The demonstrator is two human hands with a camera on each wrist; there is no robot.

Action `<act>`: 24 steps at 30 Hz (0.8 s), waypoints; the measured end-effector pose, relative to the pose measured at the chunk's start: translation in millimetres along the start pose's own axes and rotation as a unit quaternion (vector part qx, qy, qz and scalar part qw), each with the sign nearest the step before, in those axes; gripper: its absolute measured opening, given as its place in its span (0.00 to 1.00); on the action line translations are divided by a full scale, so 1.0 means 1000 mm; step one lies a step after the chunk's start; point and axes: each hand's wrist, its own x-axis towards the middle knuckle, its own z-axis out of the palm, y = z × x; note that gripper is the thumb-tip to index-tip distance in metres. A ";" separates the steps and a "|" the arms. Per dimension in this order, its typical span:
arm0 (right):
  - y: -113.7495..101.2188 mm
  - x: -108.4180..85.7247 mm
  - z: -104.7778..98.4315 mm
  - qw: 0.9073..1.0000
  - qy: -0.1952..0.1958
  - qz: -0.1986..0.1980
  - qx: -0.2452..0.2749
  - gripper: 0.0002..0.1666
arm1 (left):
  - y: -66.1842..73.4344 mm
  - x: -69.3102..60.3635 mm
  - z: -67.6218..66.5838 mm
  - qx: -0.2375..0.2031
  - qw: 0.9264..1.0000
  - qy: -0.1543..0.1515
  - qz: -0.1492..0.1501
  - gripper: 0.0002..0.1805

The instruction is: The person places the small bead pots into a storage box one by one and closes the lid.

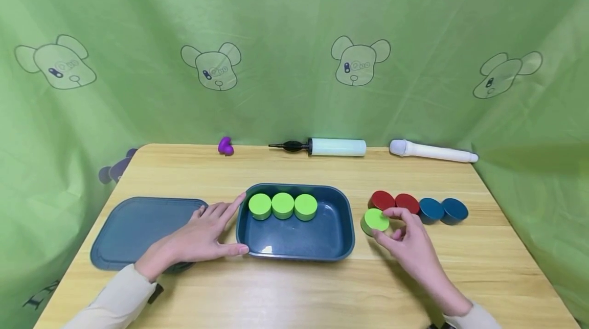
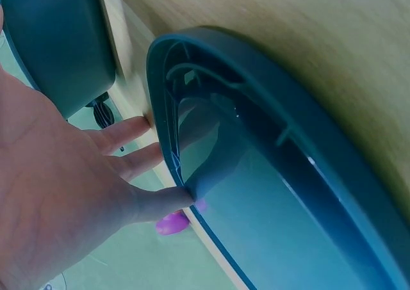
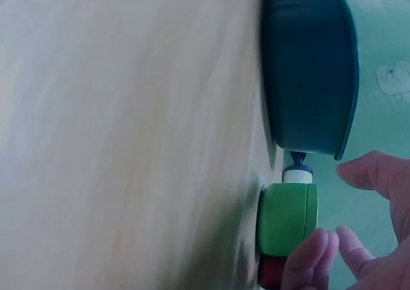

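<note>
Beside a dark blue box (image 1: 294, 239), the left hand (image 1: 198, 239) spreads its fingers, with thumb and index finger at the left rim. In the left wrist view, other fingertips of this hand (image 2: 70, 187) touch the edge of the blue lid (image 2: 269, 200). Three light green round containers (image 1: 282, 205) stand in a row along the box's back side. Right of the box, the right hand (image 1: 411, 247) is around another green container (image 1: 375, 220); in the right wrist view its fingers touch the container (image 3: 285, 219) while the thumb stands apart from it.
Two red round containers (image 1: 407, 203) and two blue ones (image 1: 431, 210) stand in a row at the right. Along the back edge lie a purple object (image 1: 225, 146), a pump (image 1: 337, 147) and a white microphone-shaped object (image 1: 434, 151). Green cloth hangs behind the table.
</note>
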 end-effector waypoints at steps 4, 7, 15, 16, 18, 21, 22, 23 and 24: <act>0.005 0.005 0.003 0.999 -0.034 0.025 0.029 0.33 | -0.001 -0.001 0.001 0.001 1.000 0.002 0.000 0.63; 0.007 0.007 0.006 0.998 -0.042 0.030 0.024 0.33 | -0.002 -0.001 0.002 0.004 1.000 0.005 0.002 0.63; 0.008 0.006 0.011 0.999 -0.031 0.016 -0.007 0.28 | -0.001 0.000 0.002 0.003 1.000 0.005 0.002 0.63; 0.008 0.005 0.011 0.999 -0.032 0.015 -0.009 0.28 | -0.001 0.000 0.002 0.003 1.000 0.005 0.002 0.63; 0.009 0.006 0.013 0.999 -0.033 0.012 -0.013 0.28 | -0.001 0.000 0.001 0.002 1.000 0.004 0.002 0.63; 0.008 0.007 0.015 0.999 -0.037 0.011 -0.015 0.27 | -0.001 0.000 0.001 -0.001 1.000 0.001 -0.001 0.63; 0.007 0.008 0.016 0.999 -0.038 0.011 -0.014 0.27 | -0.001 0.000 0.001 -0.003 1.000 0.000 -0.002 0.63; 0.006 0.008 0.016 0.999 -0.040 0.011 -0.014 0.27 | -0.001 0.000 0.000 -0.005 1.000 -0.002 -0.004 0.63; 0.006 0.008 0.017 0.999 -0.042 0.012 -0.015 0.27 | 0.000 0.000 0.001 -0.006 1.000 -0.003 -0.005 0.63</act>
